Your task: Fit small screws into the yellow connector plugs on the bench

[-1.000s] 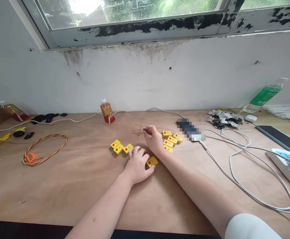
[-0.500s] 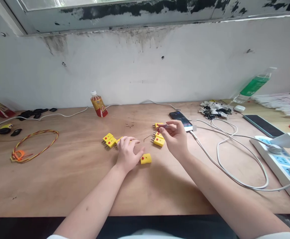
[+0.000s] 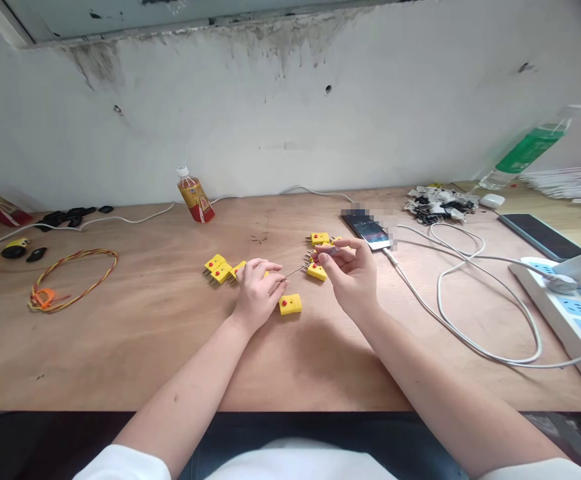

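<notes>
My right hand (image 3: 353, 277) is closed round the handle of a thin screwdriver (image 3: 296, 271), its shaft pointing left. The tip reaches the fingertips of my left hand (image 3: 260, 288), whose thumb and forefinger are pinched together; what sits between them is too small to make out. Close below those fingers lies a yellow plug connector (image 3: 290, 305) with a red dot. More yellow connectors (image 3: 219, 270) with metal pins lie left of my left hand, one partly under it. Another group of yellow connectors (image 3: 316, 271) is partly hidden behind my right hand. Several small screws (image 3: 259, 239) lie farther back.
A phone (image 3: 368, 230) with a white cable (image 3: 440, 293) lies behind my right hand. At right stand a power strip (image 3: 570, 313) and a leaning bottle (image 3: 530, 150). A drink bottle (image 3: 196, 197) stands by the wall; a coiled wire (image 3: 75, 257) lies left.
My left thumb and forefinger have come together at the screwdriver's tip; before, they were apart. My right hand still holds the screwdriver. The camera view has tilted down slightly.
</notes>
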Demonstrator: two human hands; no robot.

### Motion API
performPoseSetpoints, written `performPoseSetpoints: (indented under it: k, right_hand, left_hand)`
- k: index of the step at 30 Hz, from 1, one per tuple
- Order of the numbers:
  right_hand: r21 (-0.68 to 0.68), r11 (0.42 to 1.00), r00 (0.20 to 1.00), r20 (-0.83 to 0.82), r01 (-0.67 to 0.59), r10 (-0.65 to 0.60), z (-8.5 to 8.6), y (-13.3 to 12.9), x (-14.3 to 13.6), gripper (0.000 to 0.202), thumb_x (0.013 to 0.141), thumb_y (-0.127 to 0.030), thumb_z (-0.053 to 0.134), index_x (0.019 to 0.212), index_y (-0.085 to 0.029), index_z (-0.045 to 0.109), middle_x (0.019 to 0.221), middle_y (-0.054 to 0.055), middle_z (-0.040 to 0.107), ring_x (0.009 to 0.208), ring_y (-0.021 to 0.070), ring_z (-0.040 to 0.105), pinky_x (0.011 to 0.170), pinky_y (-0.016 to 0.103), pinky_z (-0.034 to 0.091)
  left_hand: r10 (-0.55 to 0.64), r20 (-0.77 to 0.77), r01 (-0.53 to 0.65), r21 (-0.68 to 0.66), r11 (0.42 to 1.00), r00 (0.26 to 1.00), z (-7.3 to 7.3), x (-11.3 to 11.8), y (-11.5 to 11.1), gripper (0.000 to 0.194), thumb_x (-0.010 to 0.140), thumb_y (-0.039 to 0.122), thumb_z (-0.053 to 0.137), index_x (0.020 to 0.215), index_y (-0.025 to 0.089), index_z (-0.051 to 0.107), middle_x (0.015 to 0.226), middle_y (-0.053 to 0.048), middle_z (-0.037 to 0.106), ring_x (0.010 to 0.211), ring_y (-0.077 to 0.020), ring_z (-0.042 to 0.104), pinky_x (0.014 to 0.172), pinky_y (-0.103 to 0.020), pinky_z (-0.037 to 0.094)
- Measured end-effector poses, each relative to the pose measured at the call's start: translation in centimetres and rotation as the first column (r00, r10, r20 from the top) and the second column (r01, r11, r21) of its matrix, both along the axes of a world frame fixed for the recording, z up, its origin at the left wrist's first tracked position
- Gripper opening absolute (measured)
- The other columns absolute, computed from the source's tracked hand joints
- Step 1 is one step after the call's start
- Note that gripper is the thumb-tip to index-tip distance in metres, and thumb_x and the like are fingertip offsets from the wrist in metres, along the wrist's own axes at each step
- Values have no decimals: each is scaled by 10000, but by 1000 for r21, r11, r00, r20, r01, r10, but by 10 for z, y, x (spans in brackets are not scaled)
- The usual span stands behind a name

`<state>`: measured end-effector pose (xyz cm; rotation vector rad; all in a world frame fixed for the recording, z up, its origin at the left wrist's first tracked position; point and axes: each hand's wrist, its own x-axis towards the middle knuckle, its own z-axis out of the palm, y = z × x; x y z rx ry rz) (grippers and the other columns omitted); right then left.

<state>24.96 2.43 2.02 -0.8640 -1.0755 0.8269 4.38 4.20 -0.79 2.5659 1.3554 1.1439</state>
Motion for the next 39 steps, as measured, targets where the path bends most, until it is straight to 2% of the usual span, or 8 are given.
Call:
performPoseSetpoints:
  k: [6,10,14,17,22,29,35,39]
  right_hand:
    - [13,999,996,84,-35,34,-4,0,-2,299,881,-362,730,1089,-300,523,1043,33,745,901,188,746,814,392,632]
    - [74,993,961,270,-90,67,3,-4,2,227,933,-332,664,1122,-300,541,1089,46,731,971,197,733,869,420,623]
    - [121,965,818,561,-234,128,21,-10,7,246,961,-269,617,1204,-298,592,1184,66,718,1050,216,722,912,420,613]
    - [93,944,717,675,-317,174,31,-14,7,282,988,-246,565,1262,-307,592,1207,61,721,1041,213,727,897,403,620]
    - [37,936,710,663,-349,238,29,-15,1,304,1017,-270,508,1309,-290,590,1210,70,717,1062,213,728,886,379,630]
    - [44,943,761,603,-330,238,19,-11,-5,294,1008,-308,535,1289,-283,616,1159,68,729,1020,197,733,895,378,632]
    - [65,944,744,634,-325,212,16,-8,-7,313,1011,-295,520,1317,-308,587,1239,65,708,1101,215,712,933,412,626]
    - [62,943,763,606,-327,225,16,-8,-8,295,1007,-293,529,1297,-300,584,1180,60,718,1061,199,716,906,388,631]
  left_hand:
    - [-1,-22,1,6,1000,1000,0,0,-1,146,960,299,627,888,256,746,1151,-45,711,1185,-270,516,1011,-499,332]
    - [-39,-56,38,-11,999,998,-1,0,-1,161,968,300,614,901,264,756,1171,-42,709,1203,-277,495,1012,-505,319]
    - [-130,-70,124,-77,989,989,1,0,-4,202,976,309,598,865,262,760,1200,-41,696,1214,-280,469,1016,-505,328]
    - [-214,-40,204,-176,963,976,1,1,-6,176,970,329,609,912,278,767,1230,-36,671,1221,-265,458,1035,-488,354]
    - [-259,-21,245,-256,935,966,-3,2,-9,129,930,361,673,895,288,772,1208,-36,659,1196,-254,466,1053,-484,362]
    - [-260,-20,246,-262,933,966,-1,-1,-8,168,933,385,662,870,275,772,1176,-50,673,1167,-258,474,1057,-497,367]
    - [-259,-11,248,-254,935,966,1,-2,-7,170,931,381,664,853,275,772,1133,-49,690,1153,-257,477,1055,-501,375]
    - [-302,-7,291,-245,925,953,2,-3,-8,176,947,355,643,848,269,760,1109,-43,693,1158,-243,478,1049,-468,396]
